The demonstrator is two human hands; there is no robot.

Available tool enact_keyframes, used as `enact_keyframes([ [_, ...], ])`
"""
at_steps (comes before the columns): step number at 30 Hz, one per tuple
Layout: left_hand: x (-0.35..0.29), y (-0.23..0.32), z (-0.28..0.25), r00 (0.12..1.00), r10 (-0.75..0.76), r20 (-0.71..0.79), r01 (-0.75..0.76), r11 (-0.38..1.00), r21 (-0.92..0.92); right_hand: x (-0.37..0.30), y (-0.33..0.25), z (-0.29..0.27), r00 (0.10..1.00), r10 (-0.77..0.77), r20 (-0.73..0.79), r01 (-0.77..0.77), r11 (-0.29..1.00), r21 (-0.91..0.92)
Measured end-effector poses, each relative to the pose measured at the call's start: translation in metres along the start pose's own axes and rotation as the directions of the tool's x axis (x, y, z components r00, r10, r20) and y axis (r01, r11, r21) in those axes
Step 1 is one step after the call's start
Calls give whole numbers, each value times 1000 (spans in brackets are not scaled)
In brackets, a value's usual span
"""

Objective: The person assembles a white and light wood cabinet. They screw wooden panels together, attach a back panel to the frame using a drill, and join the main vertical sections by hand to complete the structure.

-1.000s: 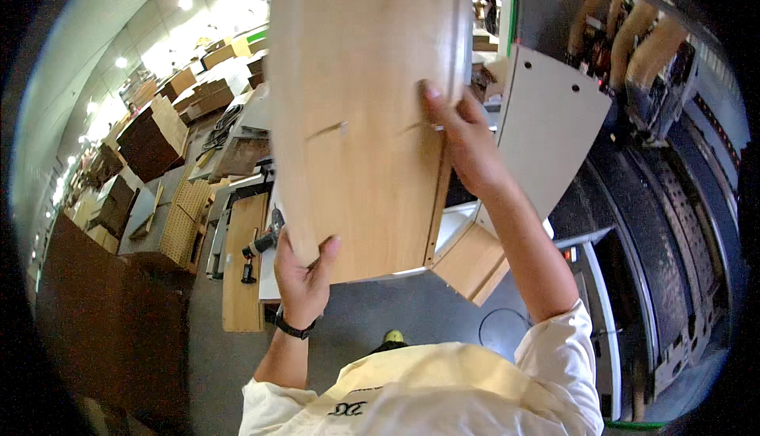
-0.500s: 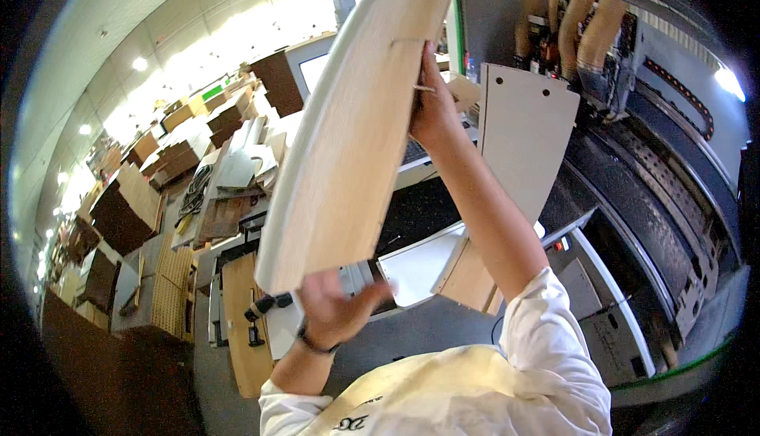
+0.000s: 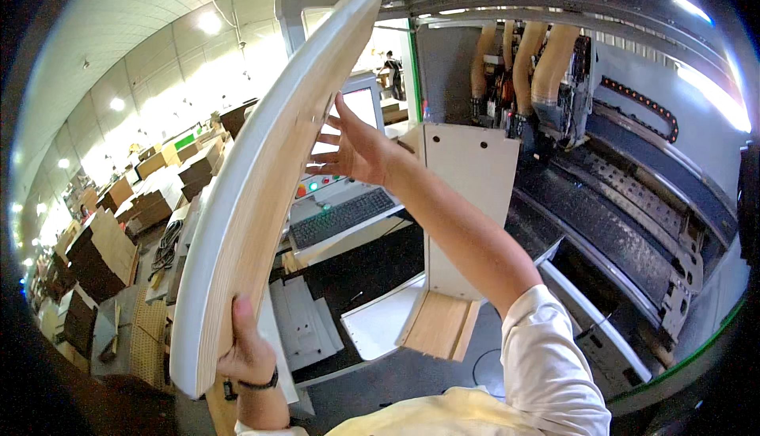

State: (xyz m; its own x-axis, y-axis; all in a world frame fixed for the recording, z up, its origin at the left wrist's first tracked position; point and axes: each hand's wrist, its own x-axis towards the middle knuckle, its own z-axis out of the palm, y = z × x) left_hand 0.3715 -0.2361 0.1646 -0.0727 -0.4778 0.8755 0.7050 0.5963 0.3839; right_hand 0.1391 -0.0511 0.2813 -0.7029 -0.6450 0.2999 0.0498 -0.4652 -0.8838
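A long, curved wooden panel (image 3: 252,191) with a pale rounded edge is raised before me, tilted with its top leaning right. My left hand (image 3: 252,353) grips its lower end, thumb on the wood-grain face and the other fingers hidden behind. Higher up, my right hand (image 3: 360,149) has its fingers spread, their tips at the panel's right edge; whether they press on it I cannot tell. Beyond that hand are a screen (image 3: 366,108) and a black keyboard (image 3: 340,218).
A white board (image 3: 467,199) with dark holes stands upright on the right, above a wood-coloured piece (image 3: 439,327). Grey panels (image 3: 305,329) lie below the keyboard. A large machine (image 3: 609,191) with hoses (image 3: 554,68) fills the right side. Stacked boards (image 3: 111,254) stand at left.
The panel has shifted left and down and turned to show more of its pale edge. My left hand has closed on its lower end. My right hand's fingers have spread at its edge.
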Motion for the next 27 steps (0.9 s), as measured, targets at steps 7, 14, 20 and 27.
enact_keyframes([
  [7, -49, -8, -80, 975, 17, 223, -58, 982, 182, -34, 13, 12, 996, 39, -78, -39, 999, 8],
  [14, -11, 41, 6, 855, -91, 510, -60, 960, 273, -101, 10, -45, 981, -102, -163, 68, 977, -202],
  [20, 44, 54, 93, 610, 582, 538, -611, 777, -149, -219, -24, -126, 300, -952, 60, 250, 18, -968],
  [27, 55, 65, 153, 515, 659, 548, -698, 694, -178, -231, -75, -195, 354, -920, 170, -4, -183, -983],
])
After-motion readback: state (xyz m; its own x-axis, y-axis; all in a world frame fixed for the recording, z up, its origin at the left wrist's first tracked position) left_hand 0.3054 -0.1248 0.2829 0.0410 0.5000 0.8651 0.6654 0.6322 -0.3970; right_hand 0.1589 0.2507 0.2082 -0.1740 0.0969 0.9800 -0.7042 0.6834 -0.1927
